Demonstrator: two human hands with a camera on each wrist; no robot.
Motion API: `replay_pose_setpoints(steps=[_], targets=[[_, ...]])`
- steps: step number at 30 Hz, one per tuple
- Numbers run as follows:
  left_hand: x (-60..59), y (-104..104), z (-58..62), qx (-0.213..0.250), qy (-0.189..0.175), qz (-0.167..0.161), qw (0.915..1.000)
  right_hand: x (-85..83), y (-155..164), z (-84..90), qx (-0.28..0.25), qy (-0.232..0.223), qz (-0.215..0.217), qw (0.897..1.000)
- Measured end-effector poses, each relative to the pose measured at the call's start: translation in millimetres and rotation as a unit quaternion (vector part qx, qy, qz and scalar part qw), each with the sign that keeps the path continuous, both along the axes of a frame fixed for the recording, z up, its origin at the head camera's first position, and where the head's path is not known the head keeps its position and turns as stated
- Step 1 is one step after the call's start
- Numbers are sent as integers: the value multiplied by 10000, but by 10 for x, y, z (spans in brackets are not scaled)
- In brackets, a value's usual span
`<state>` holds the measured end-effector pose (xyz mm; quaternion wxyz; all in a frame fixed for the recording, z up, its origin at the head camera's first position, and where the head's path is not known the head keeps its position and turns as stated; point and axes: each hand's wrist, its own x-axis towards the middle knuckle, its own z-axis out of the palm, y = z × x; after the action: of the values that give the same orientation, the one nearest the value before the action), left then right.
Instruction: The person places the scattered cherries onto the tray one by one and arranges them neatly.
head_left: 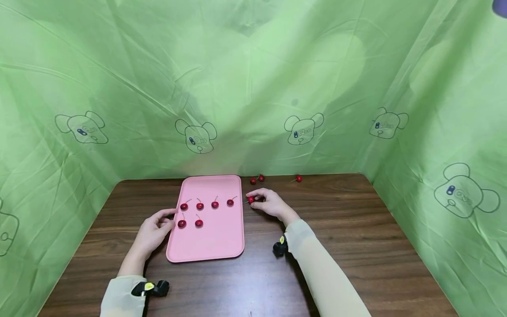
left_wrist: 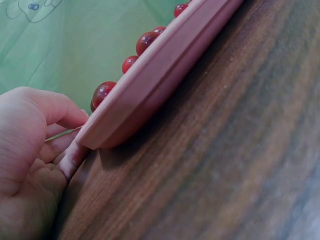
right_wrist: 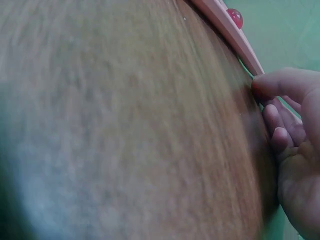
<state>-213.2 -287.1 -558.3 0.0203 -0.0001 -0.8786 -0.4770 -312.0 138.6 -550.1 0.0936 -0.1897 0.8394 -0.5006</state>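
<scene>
A pink tray (head_left: 210, 242) lies on the brown table with several red cherries (head_left: 200, 205) on it, one row above a shorter one. My left hand (head_left: 168, 220) holds the tray's left edge, thumb at the rim and fingertips against its side. In the left wrist view the left hand (left_wrist: 70, 137) meets the tray (left_wrist: 165, 70) with cherries (left_wrist: 102, 93) behind the rim. Just right of the tray, my right hand (head_left: 253, 199) pinches a cherry (head_left: 251, 200) at table level. The blurred right wrist view shows the right hand's curled fingers (right_wrist: 280, 130) beside the tray edge (right_wrist: 235, 37).
Three loose cherries lie at the table's back edge: a pair (head_left: 257, 179) and a single one (head_left: 299, 178). Green cloth walls (head_left: 253, 88) close in the table at the back and on both sides.
</scene>
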Motion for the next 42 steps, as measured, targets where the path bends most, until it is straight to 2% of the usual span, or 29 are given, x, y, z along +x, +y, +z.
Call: replay_pose_setpoints(steps=[9, 17, 26, 42], targets=[[2, -2, -1, -42, -52, 14, 10000, 2, -14, -9, 55, 1, -41, 10000], [-10, -1, -22, -50, -50, -4, 10000, 0, 43, -29, -162, -108, -87, 9998], [-5, 7, -11, -17, 8, 6, 10000, 24, 61, -20, -372, -340, -326, 9982], [19, 10, 15, 77, -27, -10, 10000, 11, 51, -78, -177, -11, -449, 9988]])
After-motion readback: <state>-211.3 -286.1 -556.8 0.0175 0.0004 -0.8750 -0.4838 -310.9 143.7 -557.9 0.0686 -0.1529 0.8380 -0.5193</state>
